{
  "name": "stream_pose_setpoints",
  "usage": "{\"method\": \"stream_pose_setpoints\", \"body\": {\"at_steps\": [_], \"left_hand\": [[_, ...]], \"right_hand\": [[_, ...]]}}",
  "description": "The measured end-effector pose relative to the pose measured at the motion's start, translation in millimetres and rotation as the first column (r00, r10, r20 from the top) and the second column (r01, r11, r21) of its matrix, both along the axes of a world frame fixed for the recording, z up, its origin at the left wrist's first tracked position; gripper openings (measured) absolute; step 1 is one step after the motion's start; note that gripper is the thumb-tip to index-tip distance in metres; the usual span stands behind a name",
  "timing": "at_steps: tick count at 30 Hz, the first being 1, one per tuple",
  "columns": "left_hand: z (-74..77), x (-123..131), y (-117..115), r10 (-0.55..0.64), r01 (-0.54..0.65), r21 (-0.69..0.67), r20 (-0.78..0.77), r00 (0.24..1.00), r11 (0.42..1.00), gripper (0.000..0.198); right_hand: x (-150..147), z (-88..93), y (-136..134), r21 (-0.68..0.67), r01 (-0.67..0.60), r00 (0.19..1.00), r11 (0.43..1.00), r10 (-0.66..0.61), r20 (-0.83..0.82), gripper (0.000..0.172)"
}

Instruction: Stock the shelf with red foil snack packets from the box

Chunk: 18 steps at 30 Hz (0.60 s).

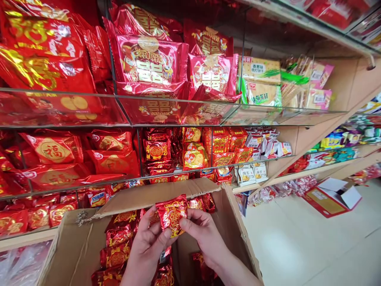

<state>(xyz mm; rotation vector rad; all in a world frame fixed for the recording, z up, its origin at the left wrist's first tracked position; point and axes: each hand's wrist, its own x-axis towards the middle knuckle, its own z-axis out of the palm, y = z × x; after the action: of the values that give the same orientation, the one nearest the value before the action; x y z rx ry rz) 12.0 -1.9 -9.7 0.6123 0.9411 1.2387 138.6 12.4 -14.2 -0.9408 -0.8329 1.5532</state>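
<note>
Head view. Your left hand (pixel 149 246) and right hand (pixel 200 232) share one red packet (pixel 173 216) with gold print. It sits above the mouth of a cardboard carton (pixel 70 242), printed side towards you, tilted slightly, its upper edge overlapping the far flap (pixel 157 197) from this viewpoint.

Fingers: left thumb presses the lower left of the packet, with the other fingers behind and along its left edge. Right thumb presses the lower right, index finger at the right edge; the remaining right fingers are partly hidden, so their contact cannot be told.

Around: loose red packets (pixel 116 256) lie in the carton beneath you; the shelving (pixel 294 145) beyond carries similar red goods behind clear front panels (pixel 268 115).

Risks (judged). Both thumbs bear on the face; too much pressure could crack whatever is inside. If your hands pull apart, the wrapper could split at an end seal. If one pinch slackens, the packet may pivot about the other; if both do, it would likely drop among the packets below and be hard to pick out, since they look alike. The flap's edge looks ragged and stands close behind: a careless sweep could snag the wrapper or your knuckles.
</note>
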Motion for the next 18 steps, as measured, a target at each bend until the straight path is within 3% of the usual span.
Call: {"method": "stream_pose_setpoints", "body": {"at_steps": [4,6,8,10,12,14,15,16,18], "left_hand": [[-3.8,0.4,1.3,0.103,-0.105,-0.091,-0.034,0.994,0.990,0.038],[-5.8,0.0,1.6,0.146,-0.143,-0.134,0.017,0.989,0.981,0.028],[-5.5,-1.4,1.4,0.126,-0.109,-0.160,0.096,0.987,0.981,0.022],[-2.6,-3.8,0.7,0.037,0.003,-0.178,0.221,0.975,0.984,0.021],[1.0,-7.3,0.0,-0.021,0.087,-0.196,0.318,0.948,0.977,0.032],[3.6,-11.3,-0.6,-0.009,0.081,-0.215,0.314,0.950,0.973,0.032],[4.3,-13.2,-0.8,-0.005,0.068,-0.218,0.278,0.960,0.974,0.035],[4.8,-14.9,-1.2,-0.013,0.067,-0.215,0.242,0.970,0.974,0.041],[5.8,-16.8,-2.3,-0.046,0.091,-0.203,0.216,0.975,0.975,0.053]], "right_hand": [[-4.2,-2.1,-3.7,0.015,0.048,0.999,0.999,-0.048,-0.020,0.014],[-4.4,-4.3,-5.8,0.077,0.065,0.994,0.995,-0.071,0.078,0.012],[-2.4,-6.7,-7.7,0.224,0.079,0.960,0.971,-0.135,0.246,0.011],[1.1,-8.8,-9.4,0.456,0.055,0.873,0.888,-0.264,0.409,0.018],[5.0,-10.0,-11.4,0.662,-0.065,0.772,0.747,-0.382,0.508,0.032],[7.8,-10.1,-13.8,0.740,-0.222,0.718,0.635,-0.407,0.565,0.043],[8.6,-9.8,-15.1,0.739,-0.267,0.715,0.618,-0.387,0.582,0.045],[8.8,-9.6,-16.2,0.725,-0.271,0.730,0.633,-0.356,0.584,0.044],[8.2,-9.8,-17.1,0.652,-0.162,0.785,0.740,-0.304,0.539,0.036]]}}
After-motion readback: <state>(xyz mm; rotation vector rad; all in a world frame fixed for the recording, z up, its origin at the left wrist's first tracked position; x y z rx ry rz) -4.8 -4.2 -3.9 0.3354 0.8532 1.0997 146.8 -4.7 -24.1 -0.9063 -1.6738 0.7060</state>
